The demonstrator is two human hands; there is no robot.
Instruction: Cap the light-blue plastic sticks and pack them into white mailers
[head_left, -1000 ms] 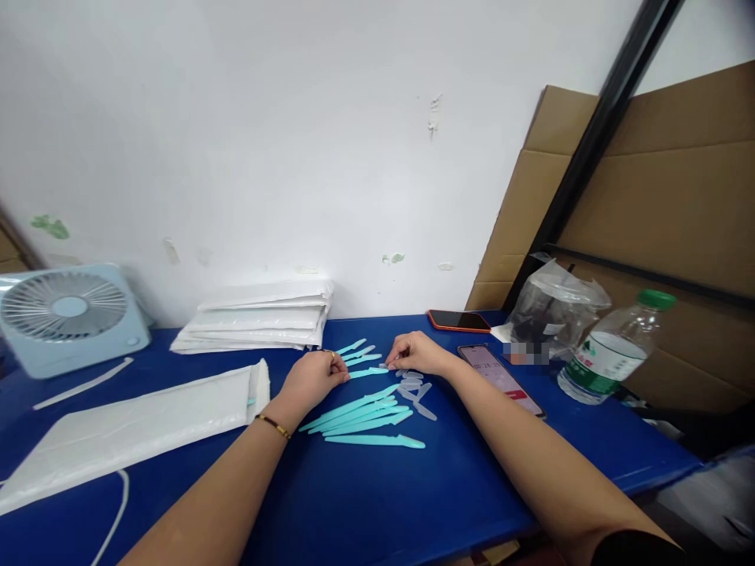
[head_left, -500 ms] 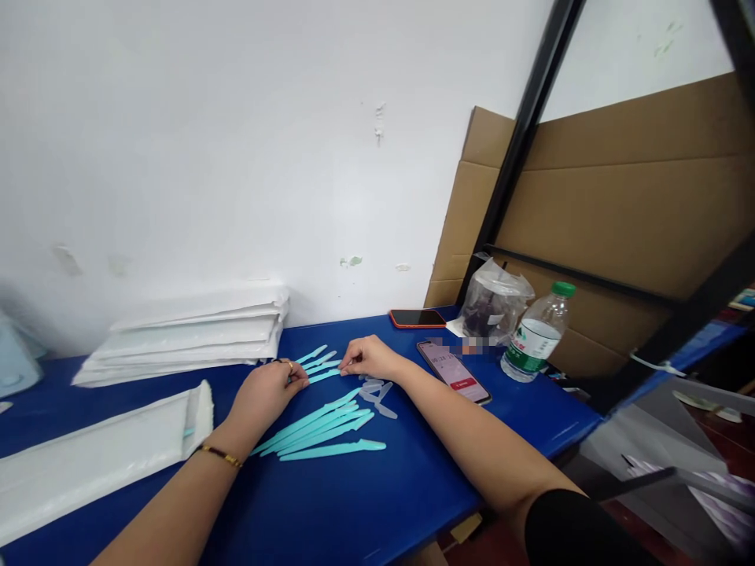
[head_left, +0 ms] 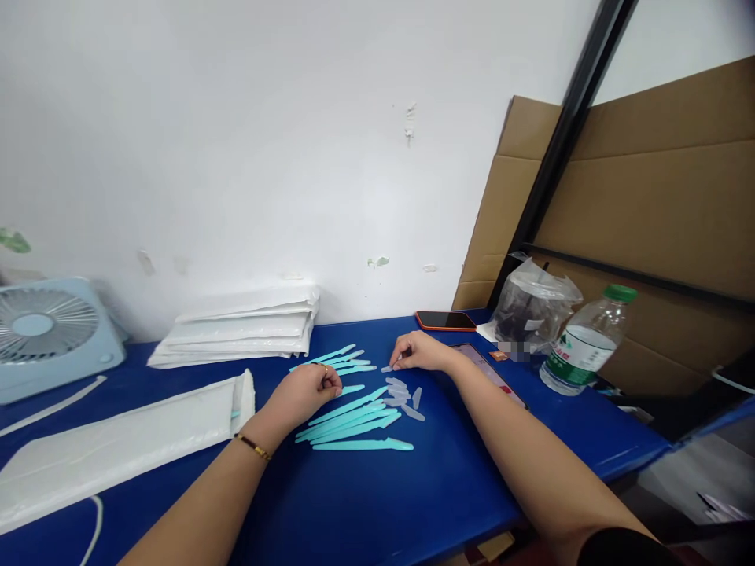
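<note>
My left hand (head_left: 310, 393) is closed on a turquoise eyebrow razor (head_left: 354, 389), whose blade end sticks out to the right of the fingertips. Between the pinched fingers of my right hand (head_left: 420, 351) is a small translucent blade cap (head_left: 387, 369), apart from the razor. Below the right hand lies a loose pile of similar caps (head_left: 398, 391). Several turquoise razors (head_left: 351, 424) lie fanned out nearer to me, one of them a little apart. Beyond the left hand is another row of razors (head_left: 359, 363), partly hidden by that hand.
A long white padded packet (head_left: 130, 444) lies on the blue table (head_left: 354, 511) at left, with stacked white packets (head_left: 248, 326) by the wall. A fan (head_left: 47, 334) stands far left. Two phones (head_left: 447, 321), a bagged cup (head_left: 531, 306) and a water bottle (head_left: 583, 346) are at right.
My right hand has moved right, away from the razor, and now holds a cap. The left hand keeps its razor. The view has swung left, bringing the fan into sight.
</note>
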